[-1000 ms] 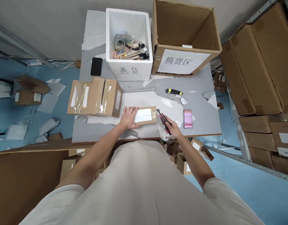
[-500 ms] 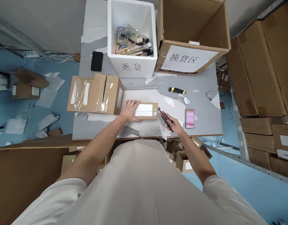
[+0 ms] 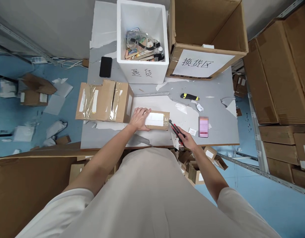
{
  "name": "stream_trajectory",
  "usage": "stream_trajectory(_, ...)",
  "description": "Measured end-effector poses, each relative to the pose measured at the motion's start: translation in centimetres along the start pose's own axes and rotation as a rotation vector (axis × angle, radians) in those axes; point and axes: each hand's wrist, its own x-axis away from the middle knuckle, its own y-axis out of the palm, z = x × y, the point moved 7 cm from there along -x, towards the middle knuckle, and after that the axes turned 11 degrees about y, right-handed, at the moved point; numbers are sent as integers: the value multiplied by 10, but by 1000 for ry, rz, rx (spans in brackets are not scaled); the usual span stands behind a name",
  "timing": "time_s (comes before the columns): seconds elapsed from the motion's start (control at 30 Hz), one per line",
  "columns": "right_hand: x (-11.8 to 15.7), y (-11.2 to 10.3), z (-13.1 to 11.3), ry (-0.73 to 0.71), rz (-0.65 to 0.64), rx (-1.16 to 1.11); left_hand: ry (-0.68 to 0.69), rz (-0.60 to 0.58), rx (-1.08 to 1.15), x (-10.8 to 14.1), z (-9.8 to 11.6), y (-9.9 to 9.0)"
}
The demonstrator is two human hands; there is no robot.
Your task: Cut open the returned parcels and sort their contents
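My left hand [image 3: 140, 119] is closed over the left end of a small cardboard box [image 3: 166, 123], fingers on the far side and thumb on the near side. The box lies flat on the table, with a white label on top and clear tape at its right end. In my right hand [image 3: 188, 139] is a black and red box cutter [image 3: 175, 129]. Its tip points at the box's right end, very close to it; whether they touch I cannot tell. A larger taped cardboard box [image 3: 99, 102] sits just left of my left hand.
At the back of the table stand a white foam box [image 3: 142, 72] with goggles inside and a big open carton [image 3: 209, 19]. A yellow and black cutter [image 3: 189, 96], a pink-screened phone [image 3: 203, 127], a black phone [image 3: 106, 66] and paper scraps lie around. Stacked cartons [image 3: 279, 76] fill the right side.
The view has shifted slightly. The small box has turned a little under my left hand, its right end coming nearer to me. My right hand has moved slightly towards me with the box cutter.
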Motion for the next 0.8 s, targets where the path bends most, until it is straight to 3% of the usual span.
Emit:
stream_trajectory(0.67,31,9,30,59,-18,-13,41,-22,10,1,1,2)
stream_trajectory(0.8,33,-5,32,47,116,-130,52,-47,23,2,2,2)
